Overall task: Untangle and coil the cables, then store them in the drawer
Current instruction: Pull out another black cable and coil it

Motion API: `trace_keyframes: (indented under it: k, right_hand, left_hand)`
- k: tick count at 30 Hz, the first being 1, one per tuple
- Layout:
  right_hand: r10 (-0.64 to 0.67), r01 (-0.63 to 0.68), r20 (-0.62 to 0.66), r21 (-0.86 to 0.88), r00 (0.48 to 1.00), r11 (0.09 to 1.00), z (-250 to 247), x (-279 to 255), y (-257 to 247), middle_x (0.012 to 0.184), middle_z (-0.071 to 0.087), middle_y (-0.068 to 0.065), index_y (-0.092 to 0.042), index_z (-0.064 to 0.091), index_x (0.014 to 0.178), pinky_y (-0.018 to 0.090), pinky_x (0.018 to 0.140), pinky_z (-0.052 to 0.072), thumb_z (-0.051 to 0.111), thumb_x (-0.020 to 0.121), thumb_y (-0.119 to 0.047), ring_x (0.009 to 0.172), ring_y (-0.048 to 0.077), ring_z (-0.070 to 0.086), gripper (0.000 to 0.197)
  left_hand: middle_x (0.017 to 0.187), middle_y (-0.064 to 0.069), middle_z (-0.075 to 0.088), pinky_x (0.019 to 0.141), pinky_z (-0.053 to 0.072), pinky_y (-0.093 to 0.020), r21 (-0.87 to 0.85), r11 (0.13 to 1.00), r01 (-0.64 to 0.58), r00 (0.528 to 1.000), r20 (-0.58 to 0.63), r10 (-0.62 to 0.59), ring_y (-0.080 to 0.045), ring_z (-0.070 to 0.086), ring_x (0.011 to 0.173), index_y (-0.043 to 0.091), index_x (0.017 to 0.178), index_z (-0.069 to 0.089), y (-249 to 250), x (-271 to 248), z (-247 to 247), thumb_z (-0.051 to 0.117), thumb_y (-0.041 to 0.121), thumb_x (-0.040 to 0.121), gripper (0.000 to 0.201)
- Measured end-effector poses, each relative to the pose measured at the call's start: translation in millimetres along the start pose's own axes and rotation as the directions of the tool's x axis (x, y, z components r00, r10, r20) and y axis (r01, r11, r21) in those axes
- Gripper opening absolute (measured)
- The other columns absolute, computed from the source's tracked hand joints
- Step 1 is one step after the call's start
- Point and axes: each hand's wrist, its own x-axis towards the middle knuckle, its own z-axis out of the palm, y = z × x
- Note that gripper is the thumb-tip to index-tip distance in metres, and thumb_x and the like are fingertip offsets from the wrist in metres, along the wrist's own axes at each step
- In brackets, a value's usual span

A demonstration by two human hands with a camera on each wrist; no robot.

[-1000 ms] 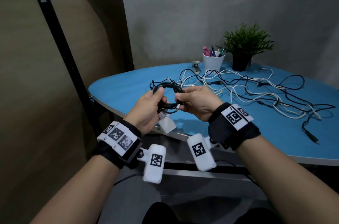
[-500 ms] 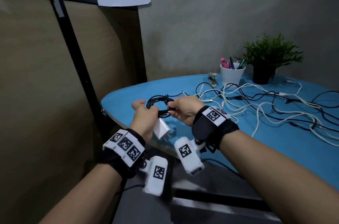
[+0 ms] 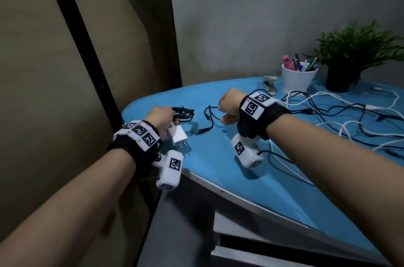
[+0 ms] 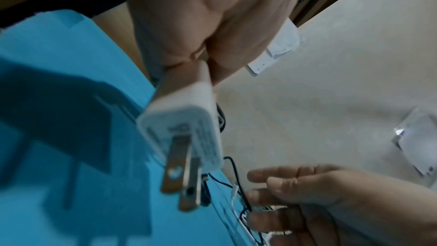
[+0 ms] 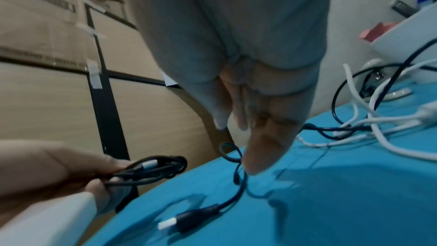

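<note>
Head view: a blue counter (image 3: 153,100) stands against a grey wall, with a pot plant (image 3: 358,48), a cup (image 3: 298,80) of pens and a sprawl of loose cables (image 3: 341,111). The left hand (image 3: 160,119) grips a black coil (image 3: 182,112) over the counter's left edge, probably to keep it wound; its white plug (image 3: 178,134) hangs below, prongs pointing down toward the person.

Left wrist view: the plug (image 4: 189,130) juts from the fingers (image 4: 189,44), its long axis along the hand.

Right wrist view: the right hand (image 5: 248,85) reaches fingers (image 5: 262,147) downward at a black lead (image 5: 238,180) on the counter, seemingly to take it next; whether it pinches it I cannot tell.
</note>
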Motion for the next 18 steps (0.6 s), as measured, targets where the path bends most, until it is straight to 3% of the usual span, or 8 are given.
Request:
trace_keyframes:
  k: [2, 5, 7, 10, 14, 16, 18]
  right_hand:
    - [0.012, -0.005, 0.048, -0.143, 0.999, 0.99, 0.4, 0.9, -0.7, 0.075, 0.055, 0.004, -0.017, 0.048, 0.069, 0.016, 0.041, 0.047, 0.059, 0.086, -0.006, 0.063, 0.017, 0.058, 0.023]
    - [0.032, 0.009, 0.087, -0.441, 0.996, 0.897, 3.9, -1.7, -2.6, 0.063, 0.058, 0.007, -0.01, 0.054, 0.064, 0.026, 0.061, 0.048, 0.064, 0.086, -0.019, 0.055, 0.021, 0.056, 0.026]
    - [0.01, 0.027, 0.069, -0.517, 0.998, 0.855, 4.3, -4.3, -4.5, 0.06, 0.056, 0.006, -0.008, 0.057, 0.066, 0.031, 0.065, 0.047, 0.063, 0.087, -0.022, 0.053, 0.021, 0.051, 0.027]
    - [-0.042, 0.034, -0.012, -0.369, 0.999, 0.929, -5.1, -1.6, -3.6, 0.069, 0.061, 0.012, -0.004, 0.062, 0.073, 0.037, 0.07, 0.052, 0.061, 0.088, -0.017, 0.063, 0.025, 0.055, 0.019]
    - [-0.092, 0.091, -0.208, -0.015, 0.974, 0.996, -31.4, -8.0, -5.9, 0.065, 0.06, 0.009, -0.008, 0.062, 0.068, 0.029, 0.057, 0.049, 0.064, 0.086, -0.018, 0.056, 0.021, 0.055, 0.02]
    - [-0.108, 0.149, -0.322, 0.105, 0.941, 0.983, -43.7, -19.6, -5.4, 0.062, 0.057, 0.005, -0.014, 0.064, 0.068, 0.026, 0.051, 0.047, 0.068, 0.084, -0.021, 0.054, 0.016, 0.053, 0.018]
    - [-0.128, 0.204, -0.389, 0.161, 0.912, 0.966, -53.0, -33.0, -2.4, 0.062, 0.056, 0.004, -0.017, 0.066, 0.073, 0.023, 0.046, 0.044, 0.068, 0.085, -0.024, 0.052, 0.014, 0.05, 0.014]
  left_hand:
    - [0.067, -0.007, 0.047, 0.042, 0.04, -0.017, 0.013, 0.999, 0.049, 0.999, 0.016, -0.049, -0.005, 0.047, 0.033, 0.008, 0.071, 0.044, 3.4, 3.6, 2.6, 0.039, -0.003, 0.093, 0.026]
    - [0.072, -0.011, 0.047, 0.037, 0.036, -0.016, 0.007, 0.996, 0.089, 0.996, 0.024, -0.089, -0.01, 0.045, 0.04, 0.003, 0.077, 0.042, 6.0, 7.7, 4.3, 0.036, -0.002, 0.096, 0.021]
    - [0.068, -0.014, 0.05, 0.037, 0.035, -0.018, -0.036, 0.994, 0.103, 0.994, 0.029, -0.102, -0.012, 0.045, 0.04, 0.002, 0.077, 0.04, 6.5, 9.1, 7.8, 0.034, -0.002, 0.097, 0.021]
    - [0.066, -0.017, 0.051, 0.04, 0.041, -0.024, -0.077, 0.989, 0.128, 0.991, 0.051, -0.125, -0.02, 0.047, 0.053, 0.001, 0.079, 0.041, 5.3, 11.2, 10.7, 0.035, -0.007, 0.095, 0.019]
    - [0.076, -0.005, 0.049, 0.046, 0.049, -0.016, 0.065, 0.993, 0.097, 0.984, 0.146, -0.106, -0.013, 0.051, 0.064, 0.011, 0.075, 0.048, 1.1, 11.6, 10.6, 0.04, -0.009, 0.092, 0.027]
    - [0.08, -0.007, 0.054, 0.055, 0.05, -0.022, 0.233, 0.971, 0.059, 0.987, 0.132, -0.091, -0.017, 0.053, 0.066, 0.01, 0.089, 0.057, 2.5, 6.2, 10.6, 0.042, -0.004, 0.093, 0.021]
    - [0.097, -0.012, 0.061, 0.075, 0.05, -0.032, 0.54, 0.841, -0.035, 0.991, 0.127, -0.04, -0.027, 0.059, 0.083, 0.008, 0.113, 0.062, 5.6, 0.6, 9.0, 0.049, 0.005, 0.093, 0.024]
